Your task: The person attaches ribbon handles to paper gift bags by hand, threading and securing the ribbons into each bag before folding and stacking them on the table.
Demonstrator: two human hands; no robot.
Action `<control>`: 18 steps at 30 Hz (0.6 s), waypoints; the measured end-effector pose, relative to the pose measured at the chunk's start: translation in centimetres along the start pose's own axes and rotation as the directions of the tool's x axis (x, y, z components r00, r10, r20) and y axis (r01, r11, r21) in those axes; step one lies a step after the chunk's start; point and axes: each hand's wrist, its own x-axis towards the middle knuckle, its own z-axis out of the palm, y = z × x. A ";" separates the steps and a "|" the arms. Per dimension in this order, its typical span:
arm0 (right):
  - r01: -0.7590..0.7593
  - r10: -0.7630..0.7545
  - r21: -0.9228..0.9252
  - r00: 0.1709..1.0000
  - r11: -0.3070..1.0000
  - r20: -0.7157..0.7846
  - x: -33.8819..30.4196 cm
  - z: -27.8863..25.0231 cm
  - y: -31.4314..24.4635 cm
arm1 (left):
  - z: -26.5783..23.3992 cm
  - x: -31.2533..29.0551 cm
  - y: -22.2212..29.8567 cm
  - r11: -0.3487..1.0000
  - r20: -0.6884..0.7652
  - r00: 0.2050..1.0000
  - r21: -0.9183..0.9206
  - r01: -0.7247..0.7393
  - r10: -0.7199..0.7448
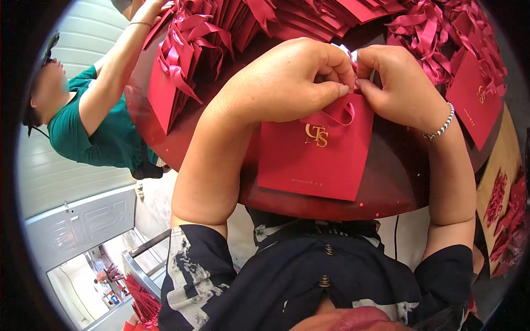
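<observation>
A red paper gift bag [309, 160] with a gold monogram lies on the dark red round table [386, 193] in front of me. Its ribbon handle [346, 115] loops down over the bag's face from the top edge. At that edge my left hand [301, 83] is closed, thumb and fingertips pinched on the ribbon. Facing it closely, my right hand [400, 83] also pinches at the top of the bag, beside the ribbon's end. Between and behind the fingers shows a small white bit [345, 49]. The fingers partly hide what each one grips.
Stacked red bags with ribbons [190, 60] stand at the table's far left. More ribboned bags [466, 83] fill the far right, beside a wooden board [502, 160]. A person in a green shirt [91, 127] reaches over the table on the left.
</observation>
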 end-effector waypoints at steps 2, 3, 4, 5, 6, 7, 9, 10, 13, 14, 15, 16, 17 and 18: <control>-0.023 0.023 -0.021 1.000 1.000 -0.007 -0.1 0.2 -0.2 | 0.0 0.0 0.0 1.000 0.006 1.000 0.004 -0.003 0.003; -0.047 0.046 -0.041 0.999 0.998 -0.014 -0.2 0.2 -0.3 | 0.0 0.0 0.0 1.000 0.012 1.000 0.008 -0.005 0.005; -0.047 0.047 -0.041 0.999 0.998 -0.014 -0.1 0.2 -0.3 | 0.0 0.1 0.0 1.000 0.012 1.000 0.007 -0.005 0.005; -0.063 0.062 -0.047 0.998 0.997 -0.025 -0.1 0.2 -0.3 | -0.1 0.1 0.1 1.000 0.014 1.000 0.004 0.007 -0.007; -0.080 0.078 -0.053 0.996 0.995 -0.037 -0.1 0.2 -0.3 | -0.1 0.1 0.2 1.000 0.016 1.000 0.000 0.019 -0.019; -0.080 0.078 -0.052 0.996 0.995 -0.037 0.0 0.1 -0.6 | -0.2 0.2 0.0 1.000 0.016 1.000 0.000 0.020 -0.020; -0.183 0.179 -0.069 0.982 0.981 -0.058 0.2 -0.2 -1.2 | -0.4 0.4 -0.5 0.998 -0.025 1.000 0.058 -0.004 0.005; -0.180 0.176 -0.069 0.983 0.981 -0.057 0.2 -0.1 -1.2 | -0.5 0.4 -0.7 0.998 -0.028 1.000 0.059 -0.003 0.004; -0.205 0.197 -0.120 0.978 0.971 -0.075 0.0 -0.2 -1.0 | -0.8 0.4 -0.8 0.999 -0.045 0.999 -0.045 0.012 -0.014; -0.211 0.201 -0.142 0.976 0.967 -0.081 0.0 -0.3 -1.0 | -1.0 0.3 -0.6 0.998 -0.048 0.999 -0.056 0.011 -0.014; -0.218 0.206 -0.164 0.975 0.962 -0.087 0.1 -0.4 -1.1 | -1.1 0.2 -0.5 0.998 -0.052 0.999 -0.066 0.011 -0.014; -0.215 0.203 -0.164 0.975 0.963 -0.088 0.1 -0.5 -1.2 | -1.0 0.1 -0.5 0.998 -0.054 0.998 -0.065 0.010 -0.014; -0.243 0.232 -0.147 0.969 0.959 -0.084 0.1 -0.6 -1.3 | -0.8 0.2 -0.7 0.999 -0.064 0.998 -0.040 0.006 -0.009; -0.270 0.261 -0.130 0.962 0.954 -0.080 0.2 -0.6 -1.3 | -0.6 0.3 -0.7 1.000 -0.073 0.997 -0.015 0.003 -0.004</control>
